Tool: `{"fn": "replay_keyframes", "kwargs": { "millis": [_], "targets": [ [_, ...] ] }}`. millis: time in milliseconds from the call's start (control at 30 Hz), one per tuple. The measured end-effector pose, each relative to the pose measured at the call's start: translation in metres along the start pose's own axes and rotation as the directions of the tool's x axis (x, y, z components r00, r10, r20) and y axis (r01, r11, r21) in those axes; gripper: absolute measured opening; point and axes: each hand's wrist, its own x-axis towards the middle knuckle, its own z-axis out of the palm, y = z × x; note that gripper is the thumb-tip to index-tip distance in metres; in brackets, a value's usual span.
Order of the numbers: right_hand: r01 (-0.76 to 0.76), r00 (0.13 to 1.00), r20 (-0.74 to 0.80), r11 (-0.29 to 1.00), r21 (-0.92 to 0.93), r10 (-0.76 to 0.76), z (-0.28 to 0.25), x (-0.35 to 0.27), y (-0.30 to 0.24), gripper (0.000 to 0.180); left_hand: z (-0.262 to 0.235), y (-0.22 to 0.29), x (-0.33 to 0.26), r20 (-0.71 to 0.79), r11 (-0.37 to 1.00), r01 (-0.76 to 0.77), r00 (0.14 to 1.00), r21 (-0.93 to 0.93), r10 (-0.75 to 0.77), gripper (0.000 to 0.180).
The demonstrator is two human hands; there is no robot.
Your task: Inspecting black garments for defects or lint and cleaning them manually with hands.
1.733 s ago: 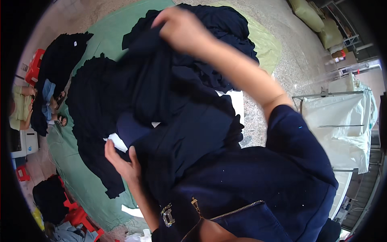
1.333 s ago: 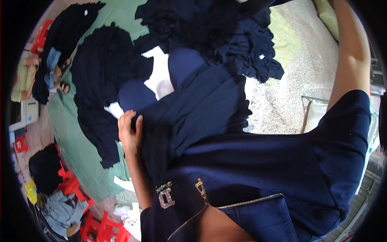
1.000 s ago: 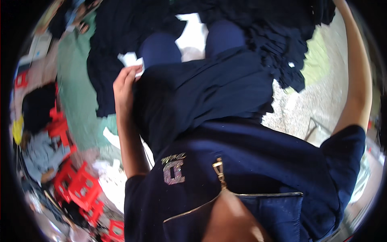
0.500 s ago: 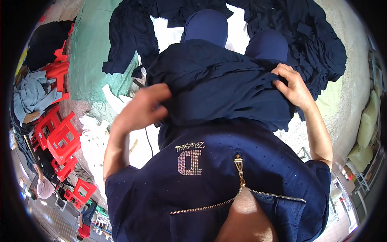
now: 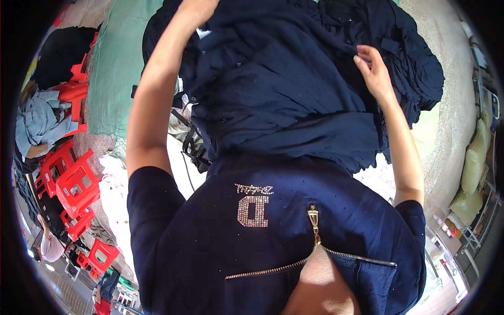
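A dark navy garment (image 5: 278, 100) with small buttons lies spread across my lap and reaches up to the top of the picture. My left hand (image 5: 200, 11) is stretched far forward at the garment's far left part. Its fingers are cut off by the upper edge, so their grip is hidden. On the right, my right hand (image 5: 374, 71) is at the garment's right side, fingers loosely bent and thumb apart from them. Nothing shows pinched between them. More bunched dark cloth (image 5: 415, 73) lies just beyond that hand.
Red plastic stools (image 5: 79, 178) stand along the left, one bearing grey-blue clothing (image 5: 44, 123). A green sheet (image 5: 113, 79) covers the floor at the far left. Pale filled sacks (image 5: 470, 173) lie beside a metal rack at the right. White cloth (image 5: 115, 194) is at my left.
My left hand has swung far forward, and the garment now spreads forward over both knees, which showed before. My right hand has moved slightly forward, its fingers loosened from the cloth.
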Motion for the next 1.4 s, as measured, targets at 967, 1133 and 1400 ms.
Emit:
{"fn": "replay_keyframes", "kwargs": {
  "millis": [967, 1133, 1400],
  "targets": [
    [0.525, 0.692, 0.289, 0.736, 0.427, -0.661, 0.099, -0.036, -0.184, 0.031, -0.069, 0.056, -0.220, 0.835, 0.270, 0.795, 0.546, -0.543, 0.072, 0.013],
    [0.588, 0.688, 0.243, 0.721, 0.366, -0.684, 0.101, -0.040, -0.179, 0.020, -0.080, 0.048, -0.205, 0.789, 0.580, 0.622, 0.612, -0.527, 0.061, 0.013],
    [0.637, 0.711, 0.179, 0.730, 0.247, -0.680, 0.099, -0.045, -0.179, 0.020, -0.023, 0.046, -0.153, 0.407, 0.910, -0.354, 0.815, -0.214, 0.412, 0.019]
  ]
}}
